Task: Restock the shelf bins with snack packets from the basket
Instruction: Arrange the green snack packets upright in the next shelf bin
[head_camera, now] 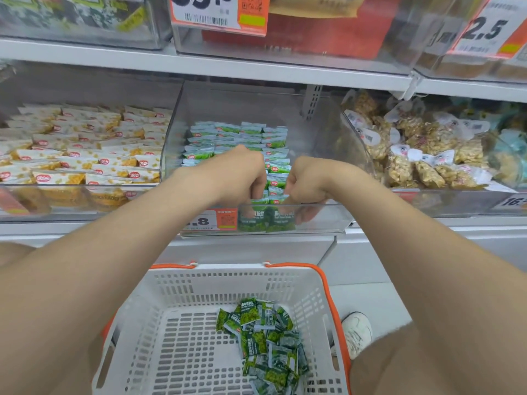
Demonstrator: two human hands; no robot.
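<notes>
Both my hands reach into the clear middle shelf bin (319, 220), which holds rows of green snack packets (236, 135). My left hand (242, 172) curls its fingers down over green packets at the bin's front. My right hand (308, 181) does the same just to the right, its fingertips gripping green packets (281, 219) seen through the front wall. Below stands a white basket (199, 295) with orange handles, holding several loose green packets (265, 337) in its right half.
A bin of white and yellow packets (85, 155) sits to the left, a bin of bagged puffed snacks (422, 155) to the right. Orange price tags (211, 220) hang on the shelf edges. A white shoe (356, 332) stands right of the basket.
</notes>
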